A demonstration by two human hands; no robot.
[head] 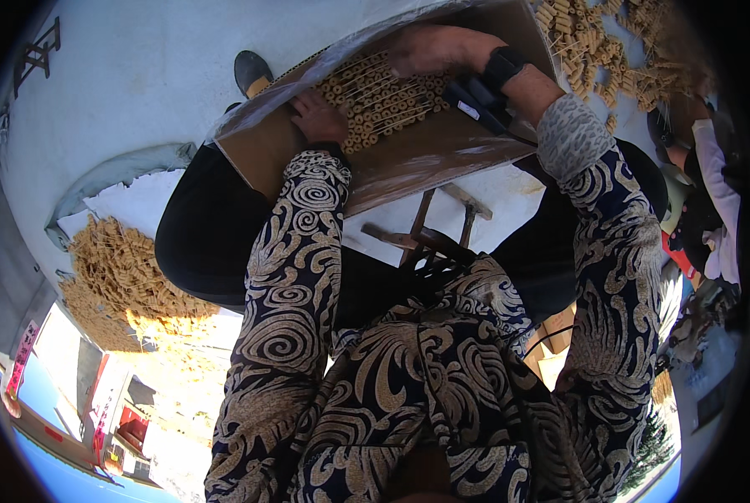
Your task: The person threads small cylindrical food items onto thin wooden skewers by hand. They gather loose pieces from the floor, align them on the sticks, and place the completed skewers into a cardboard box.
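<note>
A cardboard box [425, 157] lined with clear plastic film lies tilted across my lap. Inside it are rows of tan, hollow spiral rolls on thin sticks [387, 94], their round ends facing up. My left hand [320, 118] lies at the left end of these rows, fingers stretched out and nothing seen in its grasp. Over the far right part of the rows is my right hand [434, 49], blurred by motion; its fingertips are indistinct, and whether it holds a roll is unclear. A dark blue object with a small white label [475, 104] sits in the box's right end, below my right wrist.
A wooden stool [428, 236] stands below the box, between my legs. A heap of similar rolls [129, 270] lies at left, and more are scattered on the floor [592, 53] at upper right. Another person's sleeve [714, 182] shows at the right edge.
</note>
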